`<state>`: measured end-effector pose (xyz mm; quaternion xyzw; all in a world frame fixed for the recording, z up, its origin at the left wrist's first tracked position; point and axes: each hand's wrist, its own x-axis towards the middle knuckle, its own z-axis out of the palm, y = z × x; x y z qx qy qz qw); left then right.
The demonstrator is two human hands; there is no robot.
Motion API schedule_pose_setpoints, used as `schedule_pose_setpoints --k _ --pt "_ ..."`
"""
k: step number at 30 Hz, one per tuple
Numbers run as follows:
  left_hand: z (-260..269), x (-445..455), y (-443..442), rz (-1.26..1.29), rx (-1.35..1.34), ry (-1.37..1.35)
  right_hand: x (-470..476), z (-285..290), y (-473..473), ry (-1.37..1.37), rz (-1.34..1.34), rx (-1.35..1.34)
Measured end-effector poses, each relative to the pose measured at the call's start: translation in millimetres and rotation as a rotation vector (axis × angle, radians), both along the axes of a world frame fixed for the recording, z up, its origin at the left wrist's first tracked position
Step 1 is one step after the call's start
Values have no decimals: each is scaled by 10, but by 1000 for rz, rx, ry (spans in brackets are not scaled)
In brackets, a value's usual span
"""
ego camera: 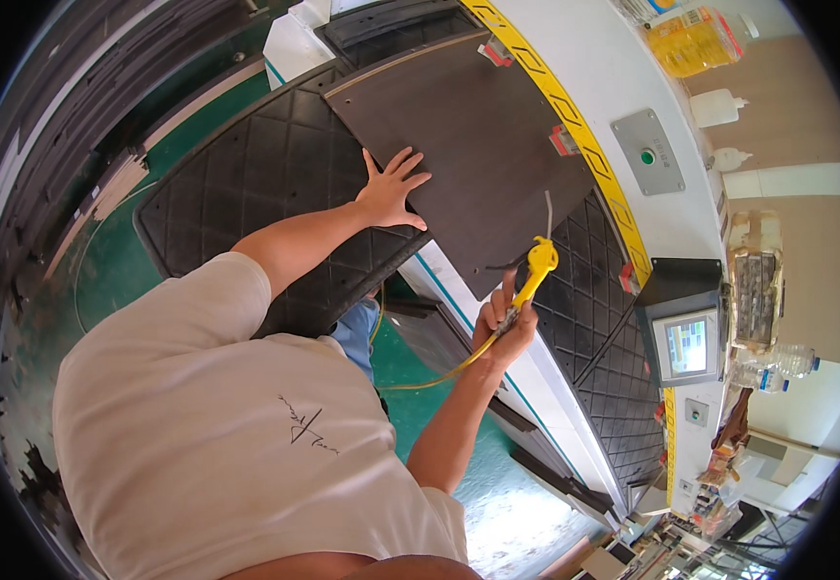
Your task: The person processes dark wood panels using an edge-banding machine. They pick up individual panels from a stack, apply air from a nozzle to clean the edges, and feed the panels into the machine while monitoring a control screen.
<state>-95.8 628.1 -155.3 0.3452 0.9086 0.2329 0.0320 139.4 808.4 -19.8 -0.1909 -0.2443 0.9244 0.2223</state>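
Note:
A dark brown wood panel (456,123) lies on the machine bed, its corners drilled with small holes. With fingers spread, my left hand (393,192) rests flat at the panel's near left edge. My right hand (505,322) grips a yellow air blow gun (542,259), whose thin metal nozzle points away over the panel's right part. From the gun's handle a yellow air hose (456,372) curves down to the left.
Black padded support surfaces (268,167) flank the panel. Red-and-grey clamps (565,141) line the yellow strip (561,101) of the white machine beam. A control screen (685,346) stands at right. Bottles, including a yellow-filled jug (692,47), sit behind the beam.

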Motion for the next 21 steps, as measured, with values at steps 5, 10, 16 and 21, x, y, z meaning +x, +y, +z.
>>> schedule_pose_setpoints --k 5,10,16,21 --pt "-64 0 -7 35 117 11 -274 412 -5 107 145 42" --pt "-175 -28 -21 29 184 41 -319 590 159 176 29 29" --pt "-101 -14 0 6 127 10 -430 874 207 -12 -76 215" --pt "-162 -21 11 10 96 53 -766 1153 291 -115 -156 303"
